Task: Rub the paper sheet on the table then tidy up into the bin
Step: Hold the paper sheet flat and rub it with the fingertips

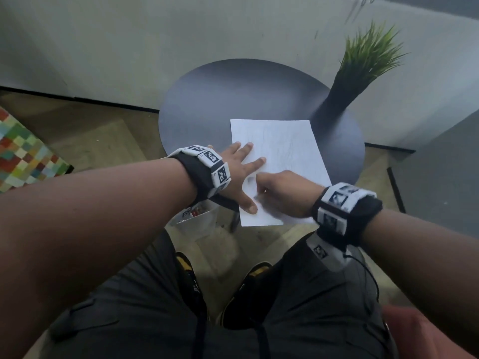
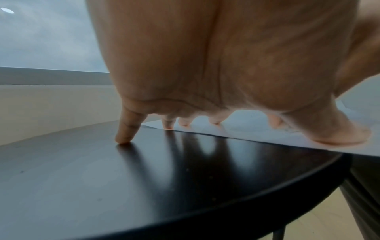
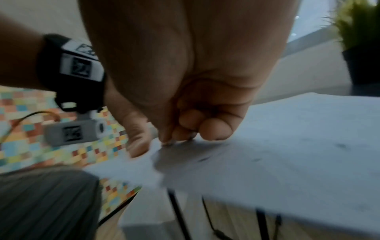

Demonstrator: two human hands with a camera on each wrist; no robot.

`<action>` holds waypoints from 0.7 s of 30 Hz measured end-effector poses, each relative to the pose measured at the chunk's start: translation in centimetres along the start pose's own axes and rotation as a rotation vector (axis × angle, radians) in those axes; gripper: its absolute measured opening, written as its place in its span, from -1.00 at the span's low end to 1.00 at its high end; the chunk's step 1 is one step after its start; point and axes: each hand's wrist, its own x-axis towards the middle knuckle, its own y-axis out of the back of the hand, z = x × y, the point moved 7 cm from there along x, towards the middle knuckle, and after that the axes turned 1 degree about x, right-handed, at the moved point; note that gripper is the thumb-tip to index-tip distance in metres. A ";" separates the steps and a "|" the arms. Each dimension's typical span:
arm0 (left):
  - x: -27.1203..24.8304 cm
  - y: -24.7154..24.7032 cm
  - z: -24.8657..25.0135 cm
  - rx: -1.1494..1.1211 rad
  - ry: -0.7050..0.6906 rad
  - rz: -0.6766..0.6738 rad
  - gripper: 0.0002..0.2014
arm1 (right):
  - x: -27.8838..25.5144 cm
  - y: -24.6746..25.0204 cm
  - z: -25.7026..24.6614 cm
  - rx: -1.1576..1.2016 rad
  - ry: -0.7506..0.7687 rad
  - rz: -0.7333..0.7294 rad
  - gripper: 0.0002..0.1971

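Observation:
A white paper sheet [image 1: 285, 146] with faint pencil marks lies on the round dark table [image 1: 220, 99], its near edge overhanging the rim. My left hand [image 1: 239, 172] lies flat with spread fingers, pressing the sheet's left side; the little finger [image 2: 125, 134] rests on the bare table [image 2: 144, 178] and the thumb on the paper [image 2: 257, 131]. My right hand [image 1: 267, 186] is curled, its fingertips [image 3: 213, 129] bunched against the paper [image 3: 298, 146] near the front left corner. They pinch a small eraser that is almost wholly hidden.
A white bin [image 1: 199, 221] holding some items stands on the floor under the table's near-left edge. A tall black vase with green grass [image 1: 337, 99] stands at the table's right. A coloured checked mat [image 1: 23, 154] lies left; a grey unit [image 1: 440, 172] stands right.

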 end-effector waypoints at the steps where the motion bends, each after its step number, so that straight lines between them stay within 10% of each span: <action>1: 0.0 0.1 0.0 -0.005 0.001 -0.006 0.29 | 0.4 0.9 1.7 0.022 -0.060 0.011 -0.87; 4: -0.1 0.2 0.0 -0.003 0.003 -0.017 0.29 | 1.2 3.2 7.4 0.052 -0.337 0.170 -0.85; 10: -0.1 0.1 0.0 -0.002 -0.003 0.001 0.29 | 0.8 1.1 0.7 -0.041 0.032 0.127 -0.90; 21: -0.9 1.5 1.0 0.013 -0.006 -0.047 0.23 | 0.9 3.3 9.0 0.172 -0.366 0.229 -0.85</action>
